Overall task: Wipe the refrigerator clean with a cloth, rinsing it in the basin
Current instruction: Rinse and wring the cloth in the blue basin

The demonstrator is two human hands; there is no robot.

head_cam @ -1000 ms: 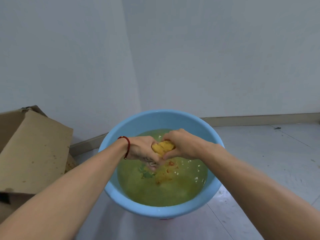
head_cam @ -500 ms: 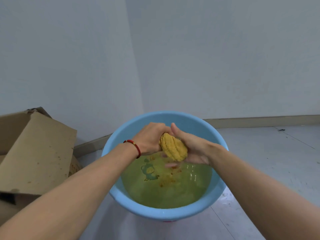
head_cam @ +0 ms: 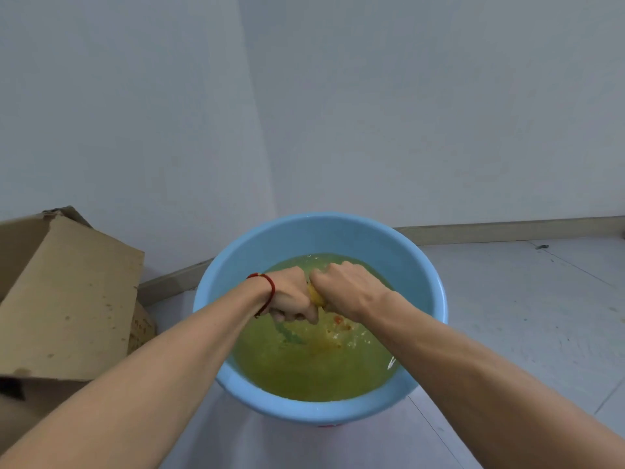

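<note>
A light blue basin [head_cam: 338,231] stands on the floor, holding murky yellow-green water with floating bits. Over the water, my left hand [head_cam: 291,296] and my right hand [head_cam: 345,289] are pressed together, both clenched on a yellow cloth [head_cam: 316,297]. Only a narrow strip of the cloth shows between the fists. My left wrist wears a red string bracelet [head_cam: 267,289]. The fingers of my left hand touch the water surface. The refrigerator is out of view.
A brown cardboard box [head_cam: 67,299] sits on the floor to the left of the basin. White walls meet in a corner behind the basin, with a baseboard [head_cam: 507,230] along the floor. Pale floor tiles [head_cam: 524,316] stretch to the right.
Half a second ago the cloth was a visible lump held above the water between my hands. Now both fists have closed tight over it and dropped toward the water.
</note>
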